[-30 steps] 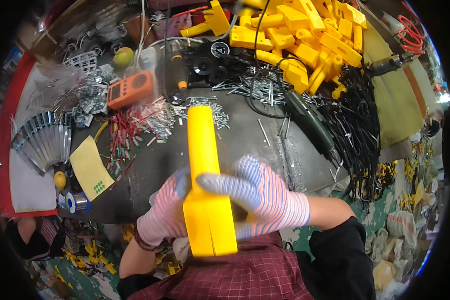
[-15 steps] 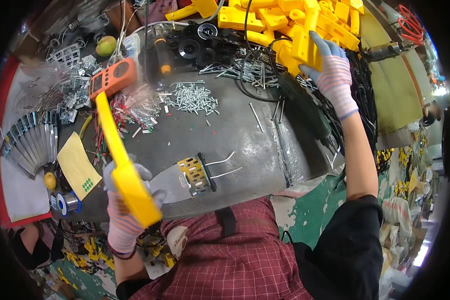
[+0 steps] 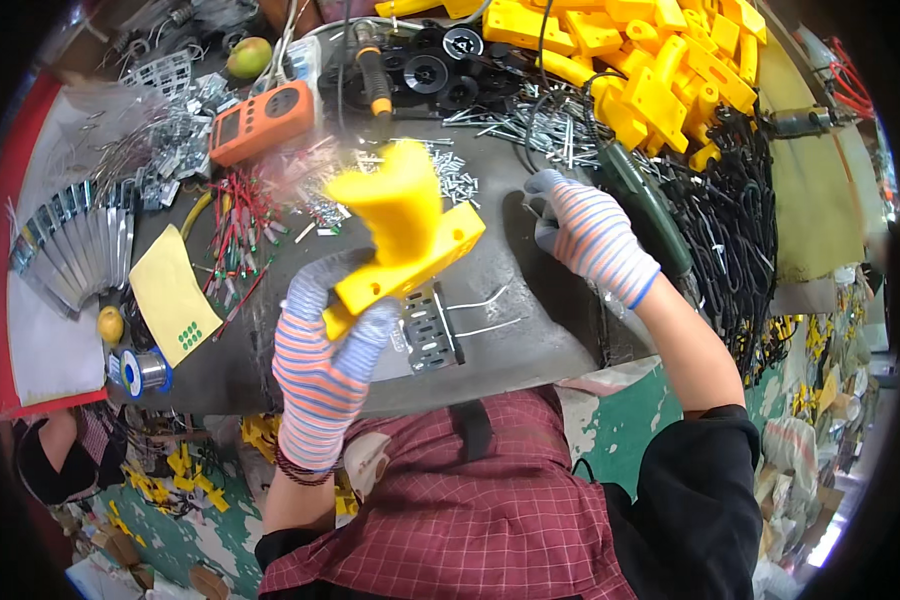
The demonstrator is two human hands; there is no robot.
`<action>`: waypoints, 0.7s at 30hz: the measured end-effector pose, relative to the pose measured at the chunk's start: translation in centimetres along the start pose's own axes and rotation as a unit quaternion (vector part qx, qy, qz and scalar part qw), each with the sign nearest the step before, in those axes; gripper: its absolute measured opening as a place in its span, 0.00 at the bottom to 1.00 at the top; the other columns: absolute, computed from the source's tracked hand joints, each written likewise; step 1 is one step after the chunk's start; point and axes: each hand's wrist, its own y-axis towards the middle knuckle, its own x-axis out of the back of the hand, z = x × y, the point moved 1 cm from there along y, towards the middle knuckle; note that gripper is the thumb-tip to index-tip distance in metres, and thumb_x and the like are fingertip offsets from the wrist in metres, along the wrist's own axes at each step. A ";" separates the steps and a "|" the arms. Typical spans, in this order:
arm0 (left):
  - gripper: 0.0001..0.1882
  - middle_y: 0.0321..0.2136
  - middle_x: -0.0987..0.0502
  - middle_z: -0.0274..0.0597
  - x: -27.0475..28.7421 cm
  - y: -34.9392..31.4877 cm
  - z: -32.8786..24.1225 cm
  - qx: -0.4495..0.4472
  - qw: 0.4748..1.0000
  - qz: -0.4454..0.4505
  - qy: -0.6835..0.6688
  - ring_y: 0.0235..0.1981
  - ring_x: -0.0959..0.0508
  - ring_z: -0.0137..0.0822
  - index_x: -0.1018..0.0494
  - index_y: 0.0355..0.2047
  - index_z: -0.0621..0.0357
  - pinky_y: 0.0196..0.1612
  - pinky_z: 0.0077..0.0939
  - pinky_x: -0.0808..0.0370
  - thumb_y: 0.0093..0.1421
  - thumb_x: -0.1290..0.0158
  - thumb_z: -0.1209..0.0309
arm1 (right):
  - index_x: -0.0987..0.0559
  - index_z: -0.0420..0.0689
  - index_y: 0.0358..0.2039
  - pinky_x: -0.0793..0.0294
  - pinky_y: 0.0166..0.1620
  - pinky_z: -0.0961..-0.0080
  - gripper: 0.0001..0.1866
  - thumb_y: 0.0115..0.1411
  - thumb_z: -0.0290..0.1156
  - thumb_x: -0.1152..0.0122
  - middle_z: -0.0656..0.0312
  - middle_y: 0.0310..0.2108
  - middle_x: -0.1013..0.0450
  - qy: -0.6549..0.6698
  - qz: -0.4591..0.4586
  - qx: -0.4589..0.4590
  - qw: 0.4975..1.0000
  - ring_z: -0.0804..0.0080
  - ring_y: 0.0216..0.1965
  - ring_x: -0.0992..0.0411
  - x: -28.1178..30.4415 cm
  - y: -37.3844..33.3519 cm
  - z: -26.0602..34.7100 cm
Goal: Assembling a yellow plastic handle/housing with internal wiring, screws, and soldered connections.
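Note:
My left hand (image 3: 322,352), in a striped knit glove, grips a yellow plastic housing (image 3: 402,236) and holds it up over the grey bench top (image 3: 530,330). Just under it lies a small metal bracket with bent wire leads (image 3: 432,328). My right hand (image 3: 588,236), gloved the same way, is down on the bench at the right, fingers curled by a scatter of screws and pins (image 3: 555,130); I cannot tell whether it has picked anything up. A heap of yellow plastic parts (image 3: 650,60) fills the far right.
An orange handheld meter (image 3: 262,121) lies at the far left, with red-tipped wires (image 3: 238,222), a yellow card (image 3: 173,296), a solder spool (image 3: 140,371) and metal strips (image 3: 65,252) nearer me. Black discs (image 3: 432,72) and a soldering iron (image 3: 372,80) lie at the back, black cables (image 3: 735,230) on the right.
The yellow housing went from both hands into my left hand alone, then swung up over the bench centre. My right hand reached to the yellow heap, then came back down near the screws.

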 end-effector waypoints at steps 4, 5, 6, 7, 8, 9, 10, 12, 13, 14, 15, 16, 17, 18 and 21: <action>0.19 0.39 0.23 0.44 0.3 -0.4 0.7 -0.047 0.989 -0.049 0.132 0.39 0.22 0.38 0.26 0.46 0.60 0.46 0.29 0.26 0.53 0.37 0.75 | 0.23 0.36 0.39 0.26 0.33 0.84 0.08 0.58 0.20 0.42 0.68 0.27 0.28 0.531 -0.054 -0.116 0.838 0.83 0.29 0.27 2.9 -1.9 3.8; 0.19 0.38 0.22 0.44 0.3 -0.3 0.8 -0.060 0.983 -0.052 0.164 0.38 0.21 0.40 0.25 0.45 0.59 0.45 0.30 0.26 0.52 0.36 0.75 | 0.23 0.36 0.38 0.24 0.36 0.81 0.07 0.59 0.21 0.41 0.65 0.30 0.25 0.591 -0.071 -0.096 0.798 0.79 0.30 0.25 4.1 -2.9 4.7; 0.19 0.38 0.22 0.44 0.2 -0.3 0.9 -0.058 0.984 -0.048 0.162 0.38 0.21 0.40 0.25 0.45 0.59 0.45 0.30 0.26 0.52 0.36 0.75 | 0.23 0.35 0.38 0.24 0.38 0.81 0.07 0.59 0.21 0.40 0.63 0.31 0.24 0.606 -0.107 -0.079 0.784 0.79 0.31 0.24 4.8 -3.7 5.8; 0.19 0.37 0.23 0.44 0.1 -0.2 0.8 -0.071 0.983 -0.046 0.161 0.38 0.22 0.41 0.25 0.44 0.58 0.44 0.30 0.26 0.51 0.36 0.75 | 0.23 0.35 0.38 0.23 0.40 0.80 0.07 0.59 0.21 0.39 0.62 0.32 0.23 0.621 -0.144 -0.062 0.768 0.78 0.32 0.24 4.9 -4.1 6.8; 0.19 0.37 0.23 0.44 0.0 -0.3 0.8 -0.084 0.983 -0.044 0.159 0.38 0.22 0.42 0.25 0.44 0.57 0.43 0.31 0.26 0.50 0.36 0.76 | 0.23 0.35 0.38 0.23 0.40 0.80 0.07 0.59 0.21 0.39 0.62 0.32 0.23 0.621 -0.146 -0.066 0.767 0.78 0.32 0.24 4.7 -4.3 7.4; 0.19 0.37 0.23 0.44 -0.1 -0.4 0.6 -0.083 0.983 -0.042 0.160 0.38 0.22 0.42 0.25 0.44 0.57 0.43 0.31 0.26 0.50 0.36 0.76 | 0.23 0.35 0.38 0.23 0.40 0.80 0.07 0.58 0.21 0.38 0.61 0.33 0.23 0.611 -0.160 -0.046 0.774 0.78 0.33 0.24 4.5 -4.3 7.9; 0.19 0.36 0.23 0.44 -0.1 -0.5 0.4 -0.087 0.980 -0.039 0.172 0.38 0.22 0.42 0.24 0.43 0.57 0.43 0.31 0.26 0.50 0.35 0.76 | 0.23 0.36 0.38 0.23 0.41 0.80 0.08 0.58 0.21 0.37 0.60 0.33 0.22 0.601 -0.173 -0.026 0.780 0.77 0.34 0.23 4.4 -4.2 8.3; 0.19 0.37 0.24 0.43 -0.4 -0.8 0.4 -0.089 0.979 -0.044 0.179 0.36 0.23 0.42 0.24 0.42 0.57 0.42 0.31 0.27 0.48 0.34 0.76 | 0.23 0.36 0.39 0.23 0.41 0.80 0.08 0.58 0.21 0.37 0.60 0.33 0.22 0.617 -0.185 -0.023 0.765 0.77 0.35 0.23 3.6 -4.1 8.4; 0.19 0.37 0.24 0.43 -0.5 -0.9 0.4 -0.088 0.979 -0.043 0.178 0.36 0.23 0.42 0.24 0.42 0.57 0.42 0.31 0.27 0.48 0.34 0.76 | 0.23 0.36 0.39 0.23 0.40 0.80 0.09 0.57 0.20 0.36 0.59 0.33 0.22 0.632 -0.198 -0.020 0.749 0.77 0.36 0.23 3.3 -4.0 8.4; 0.20 0.37 0.24 0.43 -0.5 -0.9 0.3 -0.083 0.981 -0.027 0.172 0.37 0.23 0.42 0.24 0.42 0.57 0.43 0.31 0.27 0.48 0.34 0.76 | 0.22 0.37 0.38 0.24 0.39 0.81 0.09 0.56 0.21 0.35 0.60 0.33 0.22 0.638 -0.203 -0.030 0.742 0.78 0.35 0.23 3.0 -4.1 8.5; 0.20 0.37 0.24 0.43 -0.5 -1.0 0.2 -0.079 0.983 -0.011 0.168 0.37 0.24 0.42 0.24 0.43 0.56 0.43 0.32 0.27 0.47 0.34 0.76 | 0.22 0.37 0.38 0.24 0.39 0.81 0.09 0.56 0.21 0.35 0.60 0.33 0.22 0.638 -0.204 -0.030 0.742 0.78 0.35 0.23 2.7 -4.2 8.2; 0.21 0.37 0.24 0.42 -0.5 -1.1 0.4 -0.094 0.979 -0.009 0.182 0.39 0.25 0.43 0.23 0.43 0.54 0.44 0.33 0.28 0.47 0.33 0.75 | 0.22 0.38 0.38 0.24 0.37 0.81 0.09 0.55 0.22 0.34 0.61 0.32 0.22 0.546 -0.231 0.011 0.805 0.78 0.34 0.23 2.3 -4.2 7.7; 0.21 0.37 0.24 0.42 -0.6 -1.0 0.4 -0.094 0.979 -0.007 0.181 0.39 0.25 0.43 0.23 0.43 0.54 0.44 0.33 0.28 0.47 0.33 0.75 | 0.21 0.39 0.38 0.25 0.36 0.80 0.10 0.55 0.23 0.33 0.62 0.31 0.22 0.444 -0.255 0.052 0.857 0.79 0.33 0.23 2.3 -4.3 7.3; 0.22 0.36 0.25 0.42 -0.7 -0.8 0.3 -0.142 0.968 -0.010 0.208 0.40 0.26 0.44 0.23 0.44 0.54 0.45 0.33 0.29 0.47 0.33 0.74 | 0.20 0.42 0.38 0.25 0.33 0.77 0.11 0.53 0.25 0.33 0.60 0.30 0.23 0.377 -0.242 0.099 0.888 0.74 0.29 0.24 2.6 -4.3 7.0; 0.22 0.36 0.25 0.41 -1.4 -0.6 -0.6 -0.198 0.951 0.004 0.237 0.41 0.27 0.45 0.23 0.44 0.53 0.45 0.35 0.29 0.47 0.33 0.71 | 0.20 0.43 0.40 0.25 0.33 0.73 0.13 0.52 0.25 0.33 0.57 0.29 0.24 0.269 -0.224 0.158 0.923 0.63 0.29 0.24 3.6 -3.9 7.6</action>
